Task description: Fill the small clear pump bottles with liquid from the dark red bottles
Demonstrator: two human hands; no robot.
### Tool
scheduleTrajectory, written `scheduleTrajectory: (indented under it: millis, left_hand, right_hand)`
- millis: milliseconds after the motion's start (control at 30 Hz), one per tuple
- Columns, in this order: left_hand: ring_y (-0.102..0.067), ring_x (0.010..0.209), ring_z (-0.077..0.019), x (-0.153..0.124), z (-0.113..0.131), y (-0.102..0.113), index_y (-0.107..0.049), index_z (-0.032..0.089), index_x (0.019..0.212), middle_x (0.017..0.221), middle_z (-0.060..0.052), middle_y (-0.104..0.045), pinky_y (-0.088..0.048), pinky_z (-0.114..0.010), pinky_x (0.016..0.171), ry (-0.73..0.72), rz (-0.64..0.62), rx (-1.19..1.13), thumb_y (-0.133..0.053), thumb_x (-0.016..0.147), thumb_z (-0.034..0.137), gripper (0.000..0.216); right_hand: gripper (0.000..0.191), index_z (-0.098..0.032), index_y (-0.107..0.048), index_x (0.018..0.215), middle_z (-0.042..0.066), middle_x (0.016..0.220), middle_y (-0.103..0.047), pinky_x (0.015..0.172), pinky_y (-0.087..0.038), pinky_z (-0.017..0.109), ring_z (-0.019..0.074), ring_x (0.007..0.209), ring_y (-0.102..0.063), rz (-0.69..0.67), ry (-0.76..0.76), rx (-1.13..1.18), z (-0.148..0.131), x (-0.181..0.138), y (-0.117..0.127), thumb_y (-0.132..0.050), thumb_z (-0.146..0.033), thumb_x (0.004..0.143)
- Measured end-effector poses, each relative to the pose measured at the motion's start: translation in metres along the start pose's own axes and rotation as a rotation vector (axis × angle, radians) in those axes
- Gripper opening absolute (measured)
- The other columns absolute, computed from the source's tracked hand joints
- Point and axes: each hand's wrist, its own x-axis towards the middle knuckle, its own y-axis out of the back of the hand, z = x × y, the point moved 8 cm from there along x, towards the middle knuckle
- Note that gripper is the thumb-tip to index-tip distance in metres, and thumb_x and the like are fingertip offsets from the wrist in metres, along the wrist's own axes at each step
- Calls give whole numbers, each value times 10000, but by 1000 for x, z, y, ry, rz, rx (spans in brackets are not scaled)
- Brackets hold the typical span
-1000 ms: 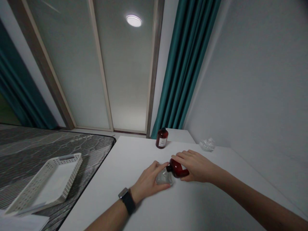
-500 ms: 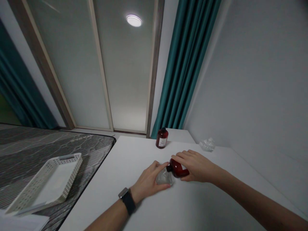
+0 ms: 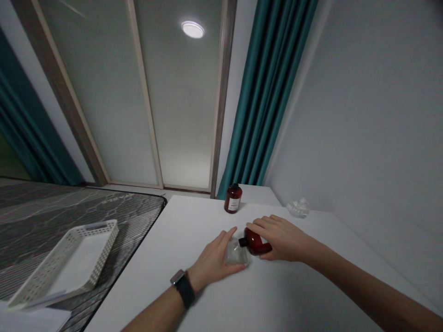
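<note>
My right hand (image 3: 277,237) grips a dark red-brown bottle (image 3: 254,240) with a pale label, tipped on its side so its black neck points left. That neck is over the mouth of a small clear glass jar (image 3: 236,253) on the white table (image 3: 166,258). My left hand (image 3: 218,260) is wrapped round the jar from the left, its index finger lifted off. Whether liquid is flowing cannot be made out. A second red-brown bottle (image 3: 233,199) with a white label and black top stands upright farther back.
Near the wall at the back right lies a clear glass piece (image 3: 298,208), perhaps a lid. A white perforated basket (image 3: 98,269) rests at the left on a grey patterned surface (image 3: 134,216). Teal curtains (image 3: 266,92) hang behind the table.
My left index finger has lifted away from the bottle's neck. The bottle and jar stay almost in place.
</note>
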Motion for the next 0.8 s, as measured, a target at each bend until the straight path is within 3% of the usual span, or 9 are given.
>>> scheduleTrajectory:
  millis: [800]
  left_hand:
    - [-590,1180,-309,0,1,0,-284,234,1518,1301,-133,-564,-488,-474,1025,1,-8,0,-806,776,401,923]
  right_hand:
    - [661,-207,-539,1330,124,1191,-693,893,-485,455,334,1043,-653,16,13,-17,0,-1,1,-807,-332,740]
